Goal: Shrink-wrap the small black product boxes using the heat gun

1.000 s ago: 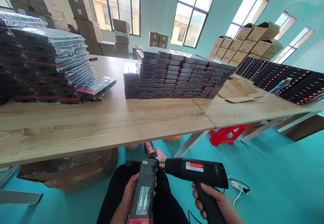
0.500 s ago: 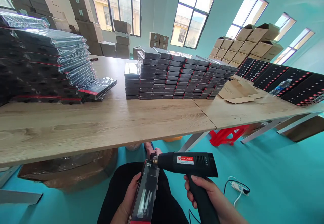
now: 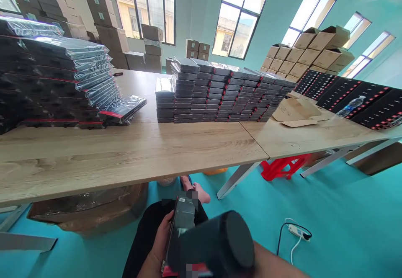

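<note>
My left hand (image 3: pixel 162 237) is closed around the left side of a flat black box (image 3: pixel 185 211) with a red lower edge, held over my lap. A black heat gun (image 3: pixel 216 244), blurred, is over the lower part of the box, its round rear end facing the camera. The forearm at its right leads to my right hand, whose fingers are hidden behind the heat gun. The nozzle is out of sight.
A wooden table (image 3: pixel 135 152) bears film-wrapped black boxes (image 3: pixel 59 77) at left, a stack of black boxes (image 3: pixel 220 91) at centre and flattened cardboard (image 3: pixel 295 110) at right. A red stool (image 3: pixel 282 169) and a power strip (image 3: pixel 298 231) are on the floor.
The heat gun has swung from the top end of the box to over its lower part, its rear end turning toward the camera. My left hand still holds the box.
</note>
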